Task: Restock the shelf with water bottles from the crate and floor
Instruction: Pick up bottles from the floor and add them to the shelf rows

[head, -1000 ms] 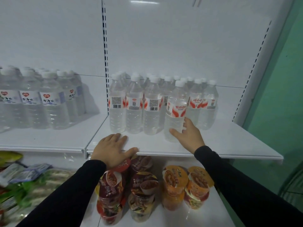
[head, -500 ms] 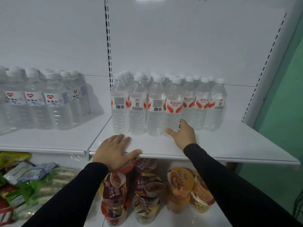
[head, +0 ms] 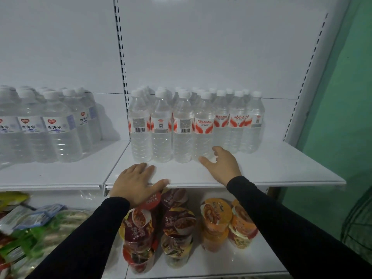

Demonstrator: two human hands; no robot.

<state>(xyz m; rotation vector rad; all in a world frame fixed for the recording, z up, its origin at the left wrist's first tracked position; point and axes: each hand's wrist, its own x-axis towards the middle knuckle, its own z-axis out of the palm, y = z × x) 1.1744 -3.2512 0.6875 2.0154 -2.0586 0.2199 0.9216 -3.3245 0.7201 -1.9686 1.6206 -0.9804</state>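
Note:
Several clear water bottles with red-and-white labels stand in rows on the white shelf. The front-row bottle marked Wahaha stands in line with its neighbours. My right hand is just in front of that bottle's base with fingers loosely spread, holding nothing; I cannot tell if the fingertips touch it. My left hand rests flat on the shelf's front edge, palm down. No crate or floor shows.
Another group of water bottles with blue-and-white labels fills the left shelf bay. Below, stacked noodle cups and snack packets sit on the lower shelf. Bare shelf lies right of the bottles; a green wall stands beyond.
My right hand pushed the Wahaha bottle back from the shelf front into the front row, then let go of it. My left hand stayed on the shelf edge.

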